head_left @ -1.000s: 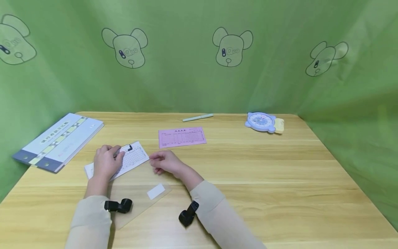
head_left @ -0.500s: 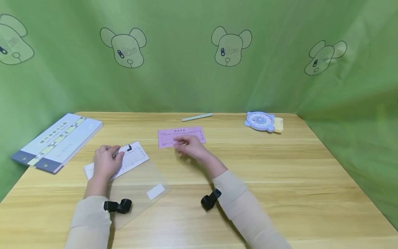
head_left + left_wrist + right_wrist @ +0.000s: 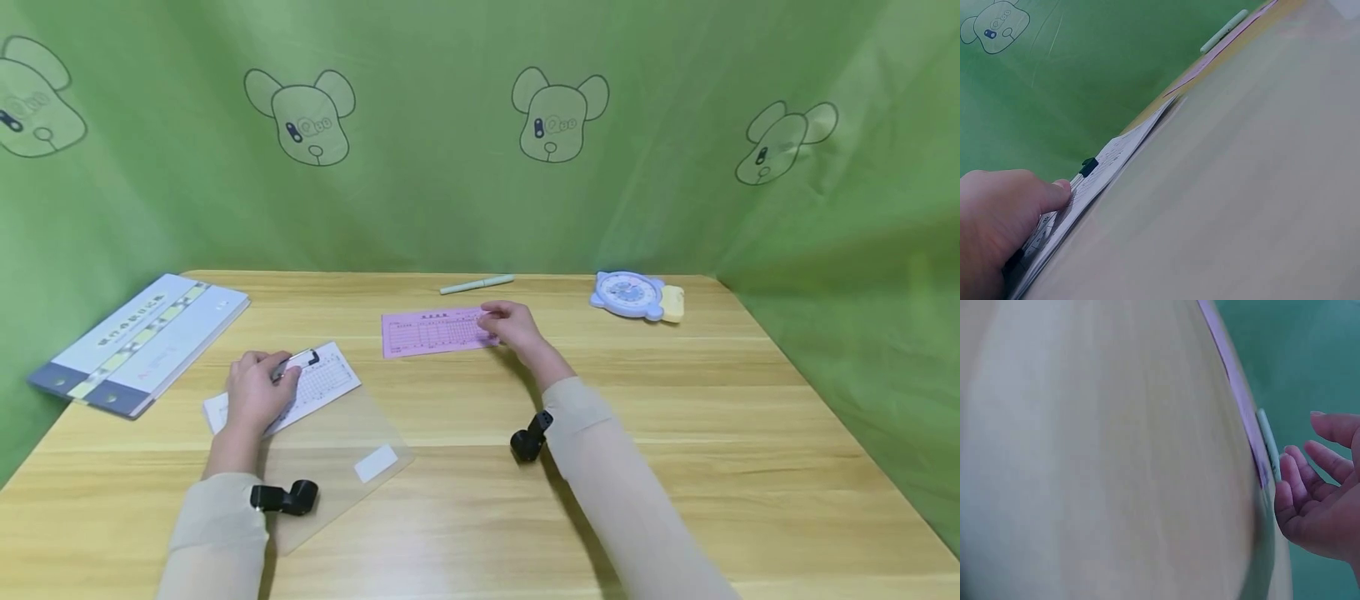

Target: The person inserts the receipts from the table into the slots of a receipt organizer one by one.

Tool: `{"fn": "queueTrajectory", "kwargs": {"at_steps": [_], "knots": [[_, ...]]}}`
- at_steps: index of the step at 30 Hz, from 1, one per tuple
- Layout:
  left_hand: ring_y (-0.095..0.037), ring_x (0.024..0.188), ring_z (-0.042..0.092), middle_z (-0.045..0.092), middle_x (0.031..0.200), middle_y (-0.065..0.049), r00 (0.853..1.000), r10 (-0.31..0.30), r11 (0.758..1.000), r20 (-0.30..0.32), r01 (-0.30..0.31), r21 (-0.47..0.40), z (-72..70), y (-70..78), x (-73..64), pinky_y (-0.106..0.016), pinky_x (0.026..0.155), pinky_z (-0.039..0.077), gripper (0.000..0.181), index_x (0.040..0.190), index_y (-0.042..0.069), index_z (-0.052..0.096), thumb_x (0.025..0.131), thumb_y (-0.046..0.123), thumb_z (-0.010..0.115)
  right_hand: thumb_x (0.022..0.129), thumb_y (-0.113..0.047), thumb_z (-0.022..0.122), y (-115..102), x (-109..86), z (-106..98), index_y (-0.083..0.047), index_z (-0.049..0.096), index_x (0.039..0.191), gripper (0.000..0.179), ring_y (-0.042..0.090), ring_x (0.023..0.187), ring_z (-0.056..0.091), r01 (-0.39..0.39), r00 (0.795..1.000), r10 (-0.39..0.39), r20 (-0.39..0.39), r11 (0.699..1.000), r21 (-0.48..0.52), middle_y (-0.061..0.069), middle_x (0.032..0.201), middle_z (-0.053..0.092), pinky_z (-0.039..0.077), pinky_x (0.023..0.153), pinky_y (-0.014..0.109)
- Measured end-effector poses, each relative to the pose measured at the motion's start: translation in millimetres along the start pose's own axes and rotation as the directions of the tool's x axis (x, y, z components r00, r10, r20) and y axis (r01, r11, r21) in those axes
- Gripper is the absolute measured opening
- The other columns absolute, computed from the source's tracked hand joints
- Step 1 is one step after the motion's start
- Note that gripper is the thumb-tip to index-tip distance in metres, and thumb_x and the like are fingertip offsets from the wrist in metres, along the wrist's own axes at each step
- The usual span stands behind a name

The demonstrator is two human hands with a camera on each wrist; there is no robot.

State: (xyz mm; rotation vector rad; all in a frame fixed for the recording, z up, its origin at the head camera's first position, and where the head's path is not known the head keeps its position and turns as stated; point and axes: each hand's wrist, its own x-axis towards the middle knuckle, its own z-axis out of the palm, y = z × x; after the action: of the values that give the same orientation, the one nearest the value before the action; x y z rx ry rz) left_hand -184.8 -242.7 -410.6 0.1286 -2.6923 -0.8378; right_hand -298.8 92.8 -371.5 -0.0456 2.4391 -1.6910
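A clear clipboard (image 3: pixel 322 467) with a white label lies slanted at the left front of the table. White printed forms (image 3: pixel 328 377) lie at its top end, under a wire clip (image 3: pixel 306 358). My left hand (image 3: pixel 253 392) grips the clip end, its thumb (image 3: pixel 1057 195) on the clip; most of its fingers are hidden in the left wrist view. My right hand (image 3: pixel 516 327) hovers at the right end of a pink printed slip (image 3: pixel 420 333). Its fingers are loosely bent and the thumb stands apart, holding nothing in the right wrist view.
A pale green pen (image 3: pixel 477 284) lies behind the slip near the back edge. A blue ledger book (image 3: pixel 150 333) rests at the left edge. At the back right is a blue toy-like clock (image 3: pixel 628 293) with a yellow piece beside it. A green curtain (image 3: pixel 450 208) surrounds the table.
My right hand has moved from the white forms' corner, over the pink slip, to that slip's right end. My left hand has stayed on the clip.
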Motion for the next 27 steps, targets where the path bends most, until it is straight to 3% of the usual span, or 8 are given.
{"fn": "queueTrajectory", "kwargs": {"at_steps": [14,17,22,27], "knots": [[-0.036,0.094,0.034,0.042,0.101,-0.021,1.0,-0.014,1.0,0.005,0.014,0.003,-0.1,0.9,-0.4,-0.046,0.077,0.026,0.034,0.111,-0.004,0.053,0.085,0.018,0.051,0.075,-0.003,0.062,5.9,13.1,0.8,0.001,0.046,0.121,0.049,0.024,0.1,0.044,-0.059,0.998,0.057,-0.019,0.994,-0.089,0.014,0.111,0.049,0.036,0.086,0.03],[-0.036,0.093,0.034,0.042,0.101,-0.021,1.0,-0.014,1.0,0.002,0.013,0.006,0.1,0.3,-0.3,-0.046,0.076,0.026,0.034,0.111,-0.004,0.053,0.085,0.018,0.051,0.074,-0.006,0.064,8.3,14.2,4.1,-0.001,0.043,0.124,0.055,0.024,0.105,0.042,-0.062,0.998,0.059,-0.025,0.986,-0.152,0.013,0.117,0.047,0.032,0.09,0.031],[-0.036,0.093,0.034,0.042,0.101,-0.022,1.0,-0.006,1.0,-0.001,0.006,0.011,1.1,-1.0,0.3,-0.047,0.077,0.026,0.034,0.111,-0.004,0.053,0.085,0.018,0.051,0.074,-0.016,0.066,12.1,14.3,6.8,-0.002,0.039,0.128,0.062,0.027,0.114,0.036,-0.01,1.0,0.01,-0.002,0.949,-0.316,0.014,0.125,0.04,0.025,0.095,0.034],[-0.036,0.093,0.034,0.043,0.1,-0.022,1.0,-0.001,1.0,-0.004,0.001,0.012,1.4,-1.6,0.7,-0.047,0.077,0.026,0.034,0.111,-0.004,0.053,0.085,0.018,0.051,0.074,-0.023,0.067,11.6,13.1,9.1,-0.001,0.037,0.129,0.066,0.03,0.115,0.034,0.035,0.999,-0.039,0.001,0.884,-0.467,0.017,0.127,0.038,0.024,0.096,0.036]]}}
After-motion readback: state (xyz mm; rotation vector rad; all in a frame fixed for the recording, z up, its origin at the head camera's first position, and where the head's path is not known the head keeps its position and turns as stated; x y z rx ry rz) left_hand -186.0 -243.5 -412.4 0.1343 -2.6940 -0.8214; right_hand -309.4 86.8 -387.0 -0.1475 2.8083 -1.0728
